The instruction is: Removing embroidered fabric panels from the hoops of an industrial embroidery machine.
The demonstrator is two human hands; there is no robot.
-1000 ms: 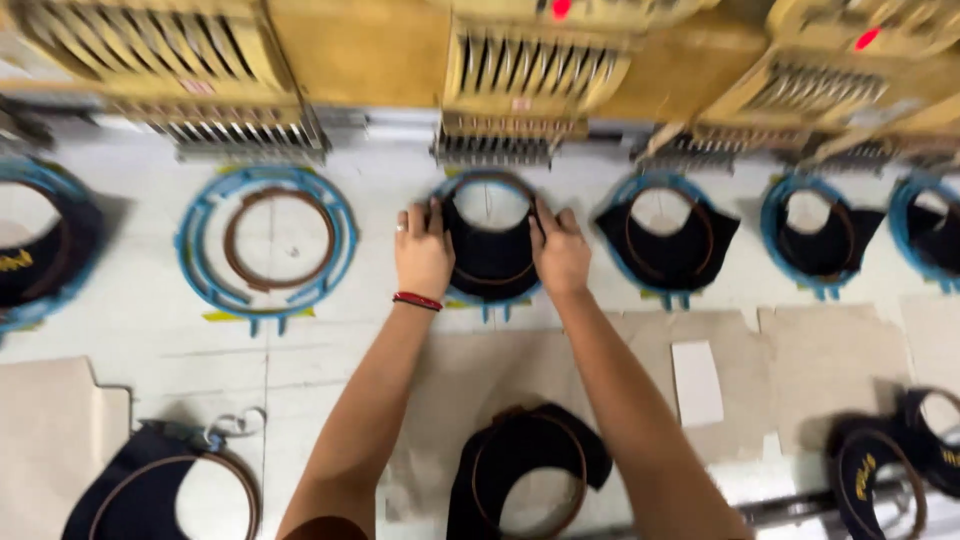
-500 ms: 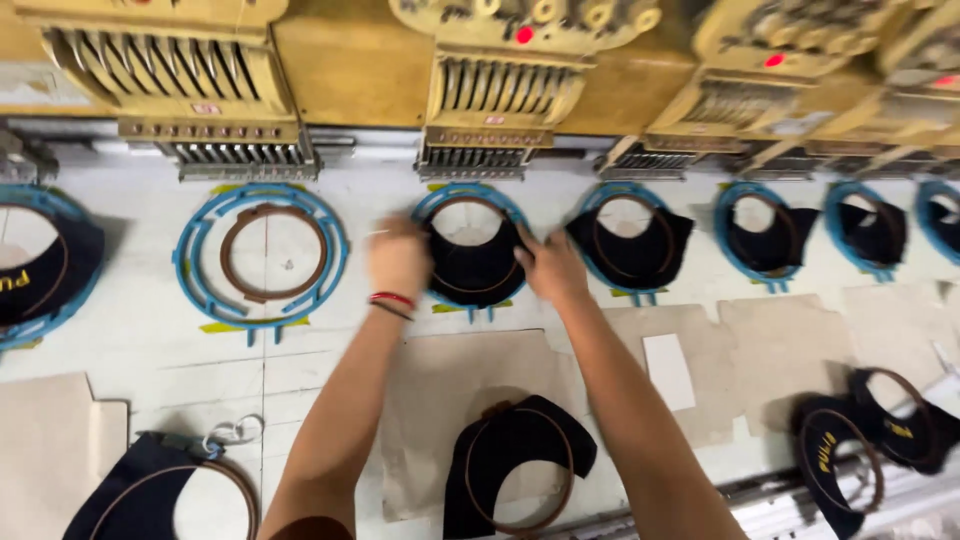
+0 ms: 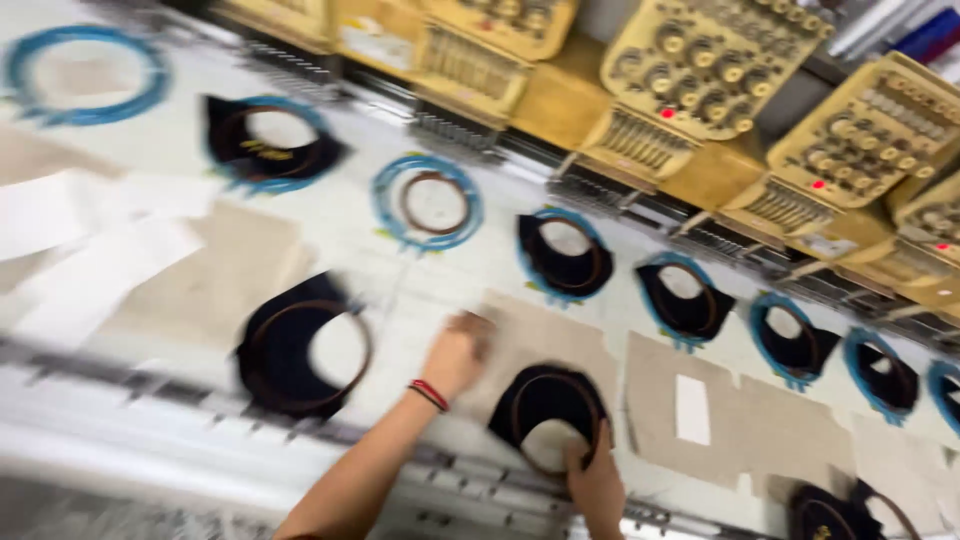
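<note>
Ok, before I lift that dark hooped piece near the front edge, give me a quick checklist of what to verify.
1. Right hand on the dark hooped piece: ok, fingers at its lower rim.
2. Left hand off that piece: ok, it rests on the beige sheet beside it.
3. Firm grip: cannot tell, picture is blurred.
4. Piece lying flat on the table: ok.
5. Free hoop station: ok, one blue ring holds no dark piece.

Embroidery workshop — rowed machine heads [image 3: 700, 70], hooped fabric [image 3: 565, 255].
</note>
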